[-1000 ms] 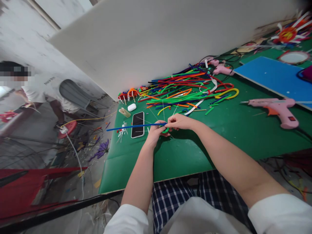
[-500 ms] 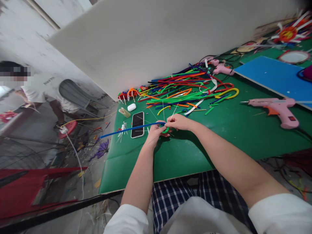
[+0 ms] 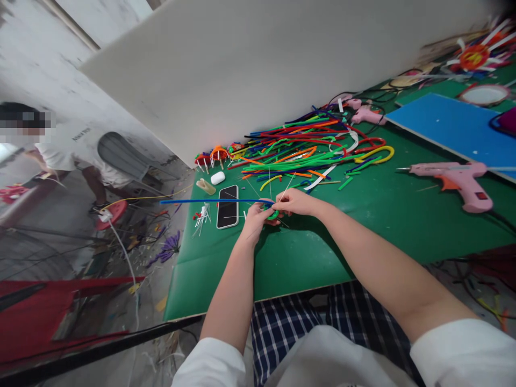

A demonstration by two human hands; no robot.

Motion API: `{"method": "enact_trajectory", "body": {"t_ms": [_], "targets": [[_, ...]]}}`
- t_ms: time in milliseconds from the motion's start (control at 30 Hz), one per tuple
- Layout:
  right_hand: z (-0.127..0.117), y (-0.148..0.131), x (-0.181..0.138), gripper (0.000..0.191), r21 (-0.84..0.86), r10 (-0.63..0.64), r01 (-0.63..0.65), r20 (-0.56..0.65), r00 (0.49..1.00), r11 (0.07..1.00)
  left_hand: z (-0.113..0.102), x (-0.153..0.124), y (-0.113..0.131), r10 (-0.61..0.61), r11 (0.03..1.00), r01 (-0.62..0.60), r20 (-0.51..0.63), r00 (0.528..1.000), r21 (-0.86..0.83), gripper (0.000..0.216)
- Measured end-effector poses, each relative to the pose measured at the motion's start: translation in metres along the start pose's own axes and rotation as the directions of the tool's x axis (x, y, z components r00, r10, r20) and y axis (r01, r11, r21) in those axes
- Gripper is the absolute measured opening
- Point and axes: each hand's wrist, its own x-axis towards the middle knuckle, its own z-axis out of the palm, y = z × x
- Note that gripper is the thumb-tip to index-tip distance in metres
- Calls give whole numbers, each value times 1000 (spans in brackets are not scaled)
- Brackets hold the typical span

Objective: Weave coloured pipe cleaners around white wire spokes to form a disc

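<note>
My left hand point(image 3: 257, 219) is closed around a small green pipe-cleaner piece point(image 3: 274, 215), from which several thin wires point(image 3: 270, 184) spread outward. My right hand point(image 3: 297, 202) pinches a blue pipe cleaner point(image 3: 193, 201) at that piece. The blue length runs almost level to the left, over a phone point(image 3: 228, 215) and past the table's left edge. Fingers partly cover the spot where blue and green meet, so I cannot tell how they are joined.
Behind my hands lies a heap of coloured pipe cleaners point(image 3: 298, 156). A pink glue gun point(image 3: 463, 174) rests at right, near a blue board point(image 3: 455, 126). A white case point(image 3: 217, 177) and wire bits point(image 3: 203, 217) are at left. Another person point(image 3: 60, 156) sits beyond the table.
The free end of the blue pipe cleaner has swung upward, from sloping down leftward to nearly level. Both hands stay in almost the same place.
</note>
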Motion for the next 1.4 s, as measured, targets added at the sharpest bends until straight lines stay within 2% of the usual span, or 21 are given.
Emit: {"method": "enact_trajectory", "body": {"t_ms": [333,567,733,833,967,1167,1400], "targets": [[2,-1,1,21,11,-19,20,-21,1000,1000,0,3,-7,18,1000,-19,-60,998,-1,35],[2,-2,0,26,-53,-21,19,-52,998,998,0,4,-8,35,999,-33,-68,997,38,28],[2,3,2,28,-104,-76,58,-180,981,993,1,3,-6,48,998,-43,-130,990,45,28],[1,1,2,28,-52,-106,96,-230,968,994,1,3,-8,73,997,-67,-152,986,45,29],[0,-1,0,28,46,-97,108,-189,977,993,1,4,-11,46,995,-34,-131,990,88,29],[-1,-1,0,22,53,-74,83,-157,985,995,1,5,-11,8,992,8,-124,992,127,27],[-1,-1,1,27,86,-37,51,-153,988,995,1,5,-12,8,992,10,-145,989,123,31]]}}
